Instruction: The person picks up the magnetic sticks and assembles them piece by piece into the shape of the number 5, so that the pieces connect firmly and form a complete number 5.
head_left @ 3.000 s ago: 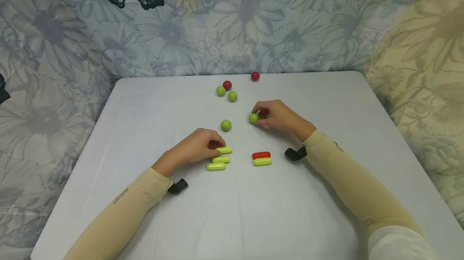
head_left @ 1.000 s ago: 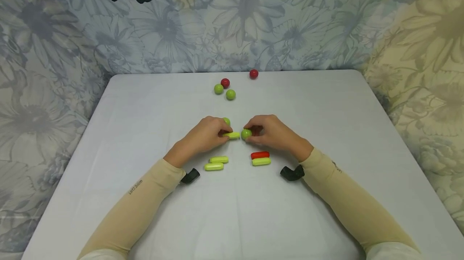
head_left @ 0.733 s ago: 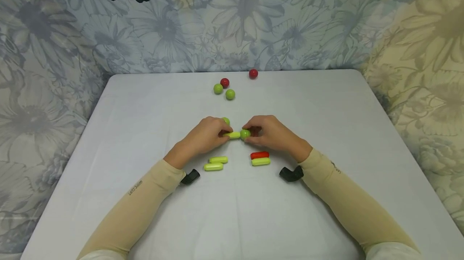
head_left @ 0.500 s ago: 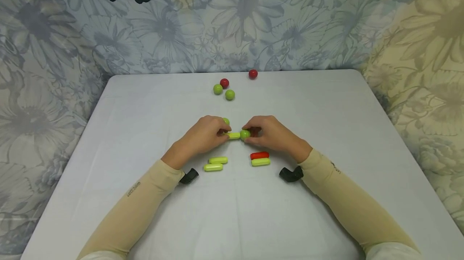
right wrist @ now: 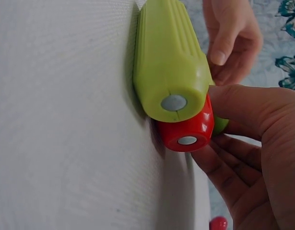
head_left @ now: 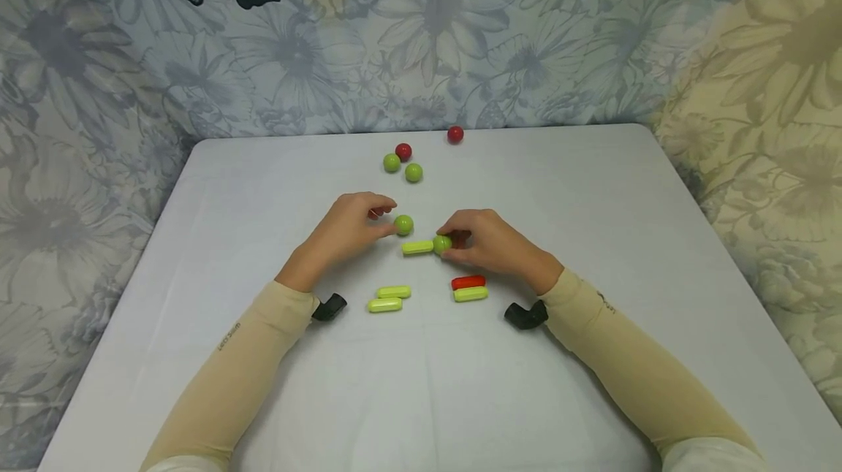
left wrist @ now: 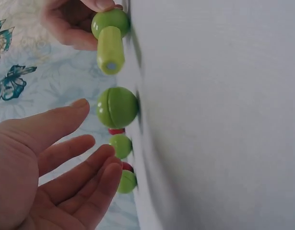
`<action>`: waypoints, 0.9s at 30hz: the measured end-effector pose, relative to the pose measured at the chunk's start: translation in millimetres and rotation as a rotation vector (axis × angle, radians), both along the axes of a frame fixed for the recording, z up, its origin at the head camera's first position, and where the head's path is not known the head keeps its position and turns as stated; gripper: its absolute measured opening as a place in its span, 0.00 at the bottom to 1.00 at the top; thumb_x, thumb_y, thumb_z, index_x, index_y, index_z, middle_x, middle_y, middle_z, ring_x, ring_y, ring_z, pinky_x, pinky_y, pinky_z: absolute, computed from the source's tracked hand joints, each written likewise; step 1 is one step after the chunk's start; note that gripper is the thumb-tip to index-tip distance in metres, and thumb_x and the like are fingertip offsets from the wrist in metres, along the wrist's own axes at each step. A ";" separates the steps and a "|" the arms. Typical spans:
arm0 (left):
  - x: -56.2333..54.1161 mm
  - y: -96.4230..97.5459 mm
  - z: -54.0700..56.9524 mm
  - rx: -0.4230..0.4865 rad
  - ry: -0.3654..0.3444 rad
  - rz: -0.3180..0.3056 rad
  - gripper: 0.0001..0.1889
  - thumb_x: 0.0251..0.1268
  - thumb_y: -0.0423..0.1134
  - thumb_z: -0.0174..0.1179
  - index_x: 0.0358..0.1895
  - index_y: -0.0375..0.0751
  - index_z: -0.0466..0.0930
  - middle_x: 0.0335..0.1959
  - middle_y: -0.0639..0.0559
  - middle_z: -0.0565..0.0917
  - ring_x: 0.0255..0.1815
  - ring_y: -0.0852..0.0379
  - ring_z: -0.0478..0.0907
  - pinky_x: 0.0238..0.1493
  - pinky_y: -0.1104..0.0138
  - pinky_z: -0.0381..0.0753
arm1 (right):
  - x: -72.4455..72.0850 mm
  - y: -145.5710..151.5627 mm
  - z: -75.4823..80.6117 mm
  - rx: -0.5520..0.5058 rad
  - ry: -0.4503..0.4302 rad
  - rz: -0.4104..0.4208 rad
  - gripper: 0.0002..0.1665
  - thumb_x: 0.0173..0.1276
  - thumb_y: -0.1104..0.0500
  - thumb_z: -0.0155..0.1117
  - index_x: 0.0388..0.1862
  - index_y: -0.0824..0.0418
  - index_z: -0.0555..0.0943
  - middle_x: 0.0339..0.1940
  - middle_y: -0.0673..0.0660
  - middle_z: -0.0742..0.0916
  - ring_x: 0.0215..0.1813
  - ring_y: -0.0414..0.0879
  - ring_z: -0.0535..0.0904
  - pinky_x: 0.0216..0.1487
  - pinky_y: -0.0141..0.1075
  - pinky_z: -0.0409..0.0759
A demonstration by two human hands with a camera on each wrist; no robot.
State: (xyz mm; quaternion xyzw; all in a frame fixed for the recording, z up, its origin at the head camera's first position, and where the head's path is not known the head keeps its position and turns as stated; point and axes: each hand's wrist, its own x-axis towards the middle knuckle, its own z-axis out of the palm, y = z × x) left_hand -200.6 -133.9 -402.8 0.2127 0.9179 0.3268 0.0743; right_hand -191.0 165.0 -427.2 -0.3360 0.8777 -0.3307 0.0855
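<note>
My right hand (head_left: 496,242) pinches a green ball (head_left: 442,244) between thumb and fingers. A yellow-green rod (head_left: 417,248) meets the ball end-on and points left; a small silvery disc shows on its free end in the left wrist view. Beside it my left hand (head_left: 345,231) holds nothing, its thumb and fingers spread apart just left of another green ball (head_left: 403,224). That loose ball (left wrist: 117,108) rests on the white surface, the left thumb close to it.
Two yellow-green rods (head_left: 389,298) lie nearer the front. A red rod (head_left: 468,282) lies against a yellow-green rod (head_left: 470,294) below the right hand. Further back are two green balls (head_left: 414,172) and two red balls (head_left: 455,134), near the white table's (head_left: 559,165) far edge.
The left hand carried the rod from the front group to the ball, then let go and moved back-left to the loose green ball. The right hand brought its ball forward and left to the rod.
</note>
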 end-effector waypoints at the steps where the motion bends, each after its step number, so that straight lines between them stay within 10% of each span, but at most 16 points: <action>1: -1.4 -0.9 -1.5 0.000 -0.015 0.000 0.25 0.71 0.41 0.76 0.67 0.38 0.86 0.58 0.48 0.88 0.56 0.50 0.84 0.61 0.56 0.81 | -0.2 -0.1 0.2 -0.001 0.000 0.000 0.19 0.68 0.59 0.83 0.56 0.59 0.91 0.42 0.46 0.88 0.41 0.43 0.82 0.46 0.39 0.85; 27: -17.4 10.7 -10.7 0.004 -0.037 -0.127 0.19 0.71 0.37 0.75 0.63 0.44 0.90 0.49 0.55 0.88 0.46 0.54 0.81 0.50 0.60 0.82 | -6.9 9.7 0.8 -0.018 0.008 -0.023 0.19 0.67 0.60 0.83 0.56 0.61 0.91 0.42 0.48 0.88 0.42 0.44 0.82 0.47 0.41 0.84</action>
